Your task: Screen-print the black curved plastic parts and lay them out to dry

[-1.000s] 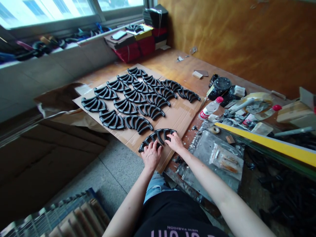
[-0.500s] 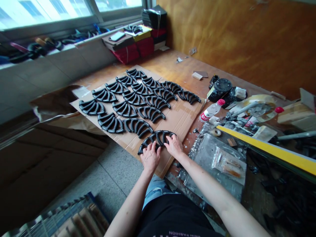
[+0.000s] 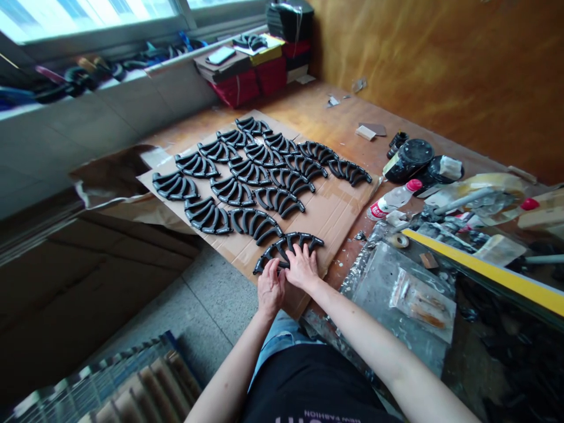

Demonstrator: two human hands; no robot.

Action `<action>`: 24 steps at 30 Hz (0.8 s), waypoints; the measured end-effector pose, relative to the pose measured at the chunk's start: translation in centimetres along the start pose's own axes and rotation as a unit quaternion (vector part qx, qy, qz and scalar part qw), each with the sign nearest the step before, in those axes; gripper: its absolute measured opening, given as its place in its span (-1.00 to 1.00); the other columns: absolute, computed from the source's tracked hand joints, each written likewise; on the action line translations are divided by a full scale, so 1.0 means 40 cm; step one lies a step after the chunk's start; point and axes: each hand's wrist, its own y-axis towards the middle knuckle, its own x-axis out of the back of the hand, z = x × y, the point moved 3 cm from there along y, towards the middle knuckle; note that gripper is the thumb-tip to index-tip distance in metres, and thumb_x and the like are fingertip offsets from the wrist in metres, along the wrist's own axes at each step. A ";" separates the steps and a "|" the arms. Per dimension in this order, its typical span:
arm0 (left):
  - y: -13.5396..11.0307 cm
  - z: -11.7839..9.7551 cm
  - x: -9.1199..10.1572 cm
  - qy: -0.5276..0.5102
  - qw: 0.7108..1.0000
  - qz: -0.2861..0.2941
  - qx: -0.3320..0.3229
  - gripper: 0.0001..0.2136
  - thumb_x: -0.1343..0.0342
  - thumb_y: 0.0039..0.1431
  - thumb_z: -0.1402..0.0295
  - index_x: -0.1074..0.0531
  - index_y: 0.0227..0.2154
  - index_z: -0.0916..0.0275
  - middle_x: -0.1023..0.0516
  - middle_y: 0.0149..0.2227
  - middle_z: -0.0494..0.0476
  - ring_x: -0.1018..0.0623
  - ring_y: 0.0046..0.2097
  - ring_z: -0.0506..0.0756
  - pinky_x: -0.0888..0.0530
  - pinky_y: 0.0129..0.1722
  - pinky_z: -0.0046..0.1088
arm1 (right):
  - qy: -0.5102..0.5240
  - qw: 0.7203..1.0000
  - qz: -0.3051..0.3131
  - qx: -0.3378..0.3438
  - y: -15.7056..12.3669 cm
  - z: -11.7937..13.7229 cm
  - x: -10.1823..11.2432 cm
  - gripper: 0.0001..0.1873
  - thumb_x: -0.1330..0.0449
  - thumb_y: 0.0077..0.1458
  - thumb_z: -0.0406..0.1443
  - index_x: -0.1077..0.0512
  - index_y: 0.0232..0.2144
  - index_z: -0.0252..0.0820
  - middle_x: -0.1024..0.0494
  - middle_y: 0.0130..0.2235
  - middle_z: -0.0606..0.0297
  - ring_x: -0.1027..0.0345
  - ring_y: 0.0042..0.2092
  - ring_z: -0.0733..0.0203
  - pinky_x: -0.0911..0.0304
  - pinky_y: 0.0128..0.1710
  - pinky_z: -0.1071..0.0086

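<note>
arc of black ribs [image 3: 304, 239], middle hidden under spread left hand [image 3: 271, 288] and right hand [image 3: 302, 267]

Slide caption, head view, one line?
Left hand and right hand on a black arched part beside matching parts on cardboard.

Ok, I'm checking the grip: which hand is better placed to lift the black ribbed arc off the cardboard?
Probably the right hand: it lies across the middle of the black ribbed arc, while the left hand sits nearer the arc's lower end.
</note>
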 end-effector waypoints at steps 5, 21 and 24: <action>0.002 -0.003 0.004 0.042 0.999 0.007 -0.011 -0.62 0.00 0.31 0.29 -0.26 0.15 0.27 -0.45 0.07 0.38 -0.53 0.02 0.23 -0.49 -0.11 -0.19 | -0.016 0.999 -0.032 0.005 -0.006 0.003 -0.007 -0.45 -0.21 0.09 -0.23 -0.32 0.14 -0.13 -0.20 0.28 0.02 0.15 0.34 -0.32 0.17 0.21 -0.28; 0.022 -0.031 -0.063 0.049 0.986 0.014 -0.156 -0.67 -0.08 0.25 0.36 -0.35 0.07 0.22 -0.50 0.04 0.34 -0.52 0.03 0.21 -0.44 -0.06 -0.20 | 0.021 0.971 -0.222 -0.084 0.096 -0.222 0.158 -0.48 -0.19 0.09 -0.19 -0.41 0.12 -0.12 -0.33 0.24 0.15 0.00 0.29 -0.15 0.03 0.25 -0.03; 0.039 -0.035 -0.080 0.061 0.985 0.038 -0.159 -0.70 -0.06 0.26 0.36 -0.40 0.04 0.21 -0.53 0.04 0.31 -0.53 0.03 0.20 -0.43 -0.06 -0.19 | 0.026 0.956 -0.239 -0.166 0.208 -0.296 0.251 -0.49 -0.18 0.10 -0.16 -0.41 0.11 -0.12 -0.36 0.20 0.15 -0.07 0.23 -0.13 -0.05 0.20 -0.02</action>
